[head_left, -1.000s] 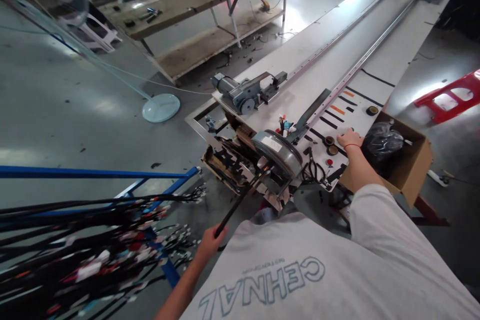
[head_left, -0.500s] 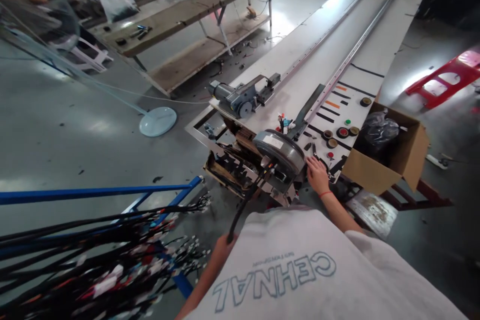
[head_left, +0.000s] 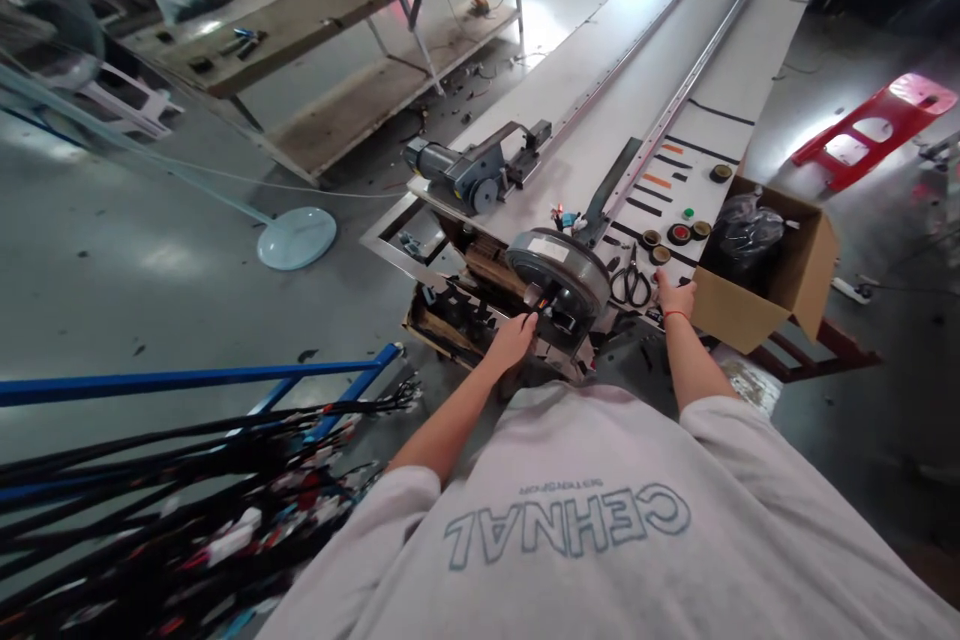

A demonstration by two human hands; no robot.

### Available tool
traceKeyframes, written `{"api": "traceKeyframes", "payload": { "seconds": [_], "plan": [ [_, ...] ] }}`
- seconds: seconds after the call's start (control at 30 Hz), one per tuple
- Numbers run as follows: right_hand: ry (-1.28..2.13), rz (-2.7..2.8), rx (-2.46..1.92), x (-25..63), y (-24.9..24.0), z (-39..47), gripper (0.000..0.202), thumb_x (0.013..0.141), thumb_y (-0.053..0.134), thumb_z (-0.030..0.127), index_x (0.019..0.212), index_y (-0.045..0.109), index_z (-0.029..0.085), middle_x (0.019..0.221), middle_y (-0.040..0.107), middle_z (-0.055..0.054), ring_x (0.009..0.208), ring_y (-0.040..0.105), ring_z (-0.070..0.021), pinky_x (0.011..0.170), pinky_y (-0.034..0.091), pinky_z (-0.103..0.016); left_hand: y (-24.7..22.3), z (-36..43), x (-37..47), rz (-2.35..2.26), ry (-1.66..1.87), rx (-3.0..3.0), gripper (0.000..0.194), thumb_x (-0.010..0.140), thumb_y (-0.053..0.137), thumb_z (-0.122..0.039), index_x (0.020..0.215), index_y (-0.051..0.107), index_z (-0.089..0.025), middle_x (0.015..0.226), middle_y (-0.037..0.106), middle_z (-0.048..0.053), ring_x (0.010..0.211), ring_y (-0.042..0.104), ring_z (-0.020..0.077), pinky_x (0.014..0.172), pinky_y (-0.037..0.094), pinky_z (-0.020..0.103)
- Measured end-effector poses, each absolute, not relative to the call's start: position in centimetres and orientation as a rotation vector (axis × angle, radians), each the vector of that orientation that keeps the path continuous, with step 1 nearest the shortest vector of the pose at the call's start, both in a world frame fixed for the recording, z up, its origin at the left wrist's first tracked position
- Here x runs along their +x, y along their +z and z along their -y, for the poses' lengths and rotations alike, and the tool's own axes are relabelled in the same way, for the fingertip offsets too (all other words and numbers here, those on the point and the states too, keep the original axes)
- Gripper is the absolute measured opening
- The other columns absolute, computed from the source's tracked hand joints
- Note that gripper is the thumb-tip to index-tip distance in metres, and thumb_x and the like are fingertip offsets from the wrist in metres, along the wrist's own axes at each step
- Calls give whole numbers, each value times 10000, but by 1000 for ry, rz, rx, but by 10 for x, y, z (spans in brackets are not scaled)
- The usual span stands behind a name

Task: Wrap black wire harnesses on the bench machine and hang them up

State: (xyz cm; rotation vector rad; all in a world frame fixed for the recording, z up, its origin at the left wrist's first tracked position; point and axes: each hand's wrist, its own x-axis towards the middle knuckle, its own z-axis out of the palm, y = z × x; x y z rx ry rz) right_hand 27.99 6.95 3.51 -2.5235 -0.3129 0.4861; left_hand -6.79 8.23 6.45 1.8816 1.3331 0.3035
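Observation:
My left hand (head_left: 514,338) is closed at the front of a round grey machine (head_left: 571,265) with a white label. Its fingers wrap a black wire harness (head_left: 545,303) where that enters the machine's slot; most of the harness is hidden. My right hand (head_left: 677,297) rests at the near right edge of the white bench, fingers apart. One fingertip is at a small red button (head_left: 655,277), partly covered; whether it presses cannot be seen. Black-handled scissors (head_left: 631,282) lie on the bench between the machine and my right hand.
Tape rolls (head_left: 679,234), a green button (head_left: 688,214) and black strips lie on the white bench (head_left: 600,100). An open cardboard box (head_left: 806,270) stands right. A motor unit (head_left: 457,170) sits left on the bench. Black harnesses hang on a blue rack (head_left: 315,382) at lower left.
My left hand has come up from beside my body to the front of the machine. My right hand has moved right from beside the machine to the red button, uncovering the scissors.

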Motion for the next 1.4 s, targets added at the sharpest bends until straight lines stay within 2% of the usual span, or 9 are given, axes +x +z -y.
{"api": "traceKeyframes", "payload": {
  "seconds": [0.17,0.43,0.57,0.73,0.97,1.17,1.3,1.4],
  "plan": [
    [356,306,-2582,275,29,-72,821,697,639,702,1253,488,117,1220,591,-239,1159,561,-363,973,431,-464,65,-72,-77,-1336,311,1809,430,965,298,-383,606,448,-200,598,548,17,632,537,158,625,352,265],
    [335,325,-2572,279,22,-73,753,754,560,706,1220,499,118,1217,592,-236,1151,562,-376,973,421,-483,60,-67,-86,-1406,298,1899,351,965,339,-377,754,544,-184,712,614,57,708,592,190,696,403,290],
    [328,346,-2568,281,19,-73,747,747,581,690,1217,489,117,1219,585,-245,1144,565,-375,958,429,-477,53,-62,-96,-1358,402,1786,420,951,318,-471,786,569,-177,680,584,36,698,567,169,685,416,270],
    [358,348,-2565,281,21,-73,738,750,591,673,1219,480,113,1248,567,-250,1157,555,-376,959,428,-479,42,-35,-133,-1271,421,1570,475,905,326,-578,754,532,-177,580,492,-27,568,471,122,586,393,238],
    [367,340,-2547,277,28,-73,714,753,611,644,1210,493,109,1247,572,-241,1156,557,-376,960,431,-469,43,-27,-118,-1413,522,1583,434,904,331,-532,743,534,-183,619,531,-8,597,500,136,618,394,251],
    [360,341,-2552,279,24,-73,748,754,599,662,1245,479,111,1248,571,-244,1158,557,-371,958,430,-468,46,-42,-95,-1335,547,1589,406,919,345,-482,898,598,-165,767,639,40,732,577,163,711,440,264],
    [340,353,-2567,280,21,-73,769,758,572,688,1256,470,111,1262,558,-246,1159,551,-379,967,417,-486,44,-45,-91,-1340,567,1611,442,939,309,-471,923,613,-151,710,614,32,656,550,152,664,430,260],
    [345,344,-2550,278,22,-73,728,818,464,698,1251,472,113,1267,551,-250,1168,544,-375,971,409,-492,43,-44,-89,-1351,559,1619,475,941,290,-494,892,616,-152,662,581,21,622,528,146,644,422,254]
  ]
}}
